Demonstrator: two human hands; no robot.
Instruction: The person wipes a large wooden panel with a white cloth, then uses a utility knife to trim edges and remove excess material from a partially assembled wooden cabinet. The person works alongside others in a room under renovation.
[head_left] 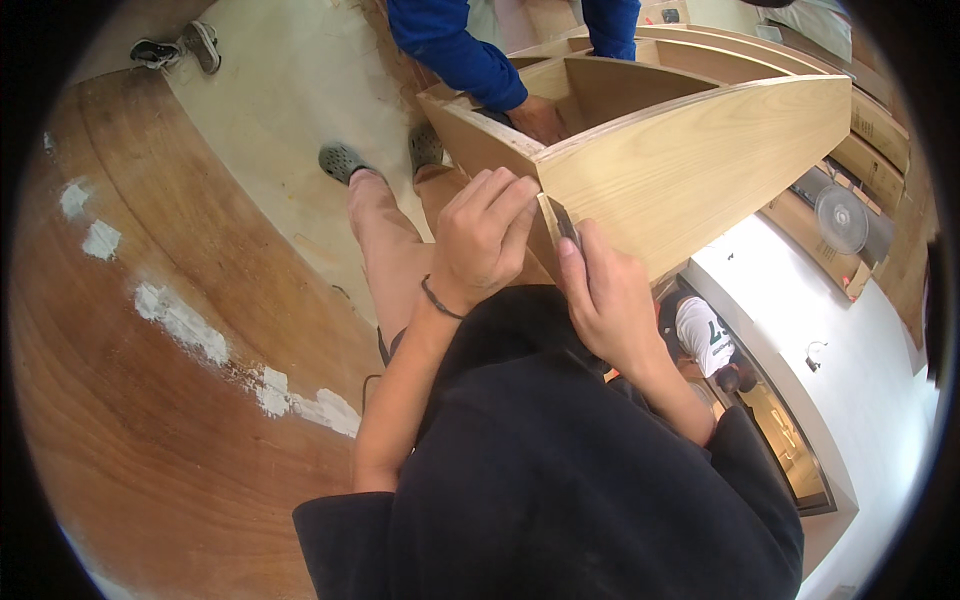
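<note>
A pale wooden cabinet [690, 165] with open compartments stands in front of me, one corner pointing my way. At that corner my left hand [485, 235] is closed, its fingertips bent together against the edge; what they pinch, if anything, is hidden. My right hand [612, 295] grips a slim flat dark tool [562, 219] with a pale edge, thumb pressed along it. The tool tilts up toward the cabinet's near corner, close to my left fingertips. Its exact kind does not show. Across the cabinet, a co-worker's hand [540, 120] in a blue sleeve [455, 50] reaches into a compartment.
A large curved brown wooden panel [200, 420] with white filler patches lies at left. Shoes [178, 50] stand at the far left. Cardboard boxes [815, 240] and a round fan [841, 218] are at right. Another person in a white shirt [705, 335] is lower right.
</note>
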